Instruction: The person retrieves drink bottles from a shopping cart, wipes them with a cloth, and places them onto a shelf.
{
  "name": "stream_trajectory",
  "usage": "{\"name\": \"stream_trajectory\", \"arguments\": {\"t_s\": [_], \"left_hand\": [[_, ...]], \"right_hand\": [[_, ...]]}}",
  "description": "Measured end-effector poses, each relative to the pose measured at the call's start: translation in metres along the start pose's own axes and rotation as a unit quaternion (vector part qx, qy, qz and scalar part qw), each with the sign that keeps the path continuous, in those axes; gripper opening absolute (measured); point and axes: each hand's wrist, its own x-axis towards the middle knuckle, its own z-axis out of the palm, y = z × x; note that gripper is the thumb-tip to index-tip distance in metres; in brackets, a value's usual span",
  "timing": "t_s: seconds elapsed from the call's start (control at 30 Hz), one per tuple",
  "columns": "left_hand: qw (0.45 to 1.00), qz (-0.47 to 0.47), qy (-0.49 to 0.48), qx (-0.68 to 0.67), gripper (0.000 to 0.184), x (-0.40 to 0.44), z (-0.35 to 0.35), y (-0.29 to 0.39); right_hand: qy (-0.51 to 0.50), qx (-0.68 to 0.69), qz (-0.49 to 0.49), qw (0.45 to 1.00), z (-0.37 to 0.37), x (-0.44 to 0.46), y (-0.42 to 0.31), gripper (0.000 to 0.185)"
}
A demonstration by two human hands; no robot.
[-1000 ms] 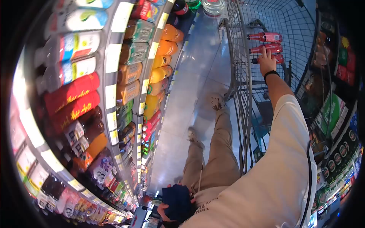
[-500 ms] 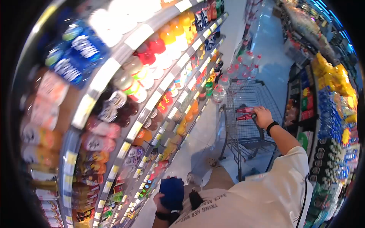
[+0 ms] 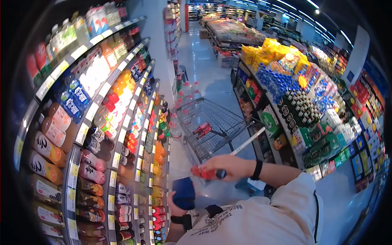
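Low in front of my body, my left hand [image 3: 176, 205] is wrapped round a dark blue, block-shaped item [image 3: 184, 193]; its exact kind does not show. My right hand [image 3: 228, 166] grips a small red bottle [image 3: 201, 172] with a dark cap, held sideways just above and to the right of the blue item. Beyond my right hand stands a wire shopping cart [image 3: 192, 141], turned at an angle. Red packaged items [image 3: 202, 130] lie inside it. The cart's pale handle bar [image 3: 248, 141] is apart from my fingers.
Drink shelves [image 3: 73, 171] full of bottles rise close on my left. Large clear bottles [image 3: 176, 126] stand on the floor by the cart. On the right is a display [image 3: 302, 108] stacked with bottles and yellow bags [image 3: 273, 53]. The aisle floor [image 3: 212, 77] stretches ahead.
My view has lifted and turned toward the right. My right hand has come back from over the cart toward my body with the red bottle. The blue item stays in my left hand.
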Motion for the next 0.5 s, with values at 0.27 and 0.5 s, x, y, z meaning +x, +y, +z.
{"name": "stream_trajectory", "arguments": {"t_s": [0.27,0.5], "left_hand": [[0.978,-0.194,-0.078,0.001,0.081,0.03,0.079,-0.189],[0.929,-0.35,-0.121,0.008,0.064,0.033,0.151,-0.381]], "right_hand": [[0.065,-0.218,-0.022,0.974,0.043,-0.204,-0.044,0.04],[0.255,-0.213,0.127,0.935,0.04,-0.39,-0.112,0.035]]}}
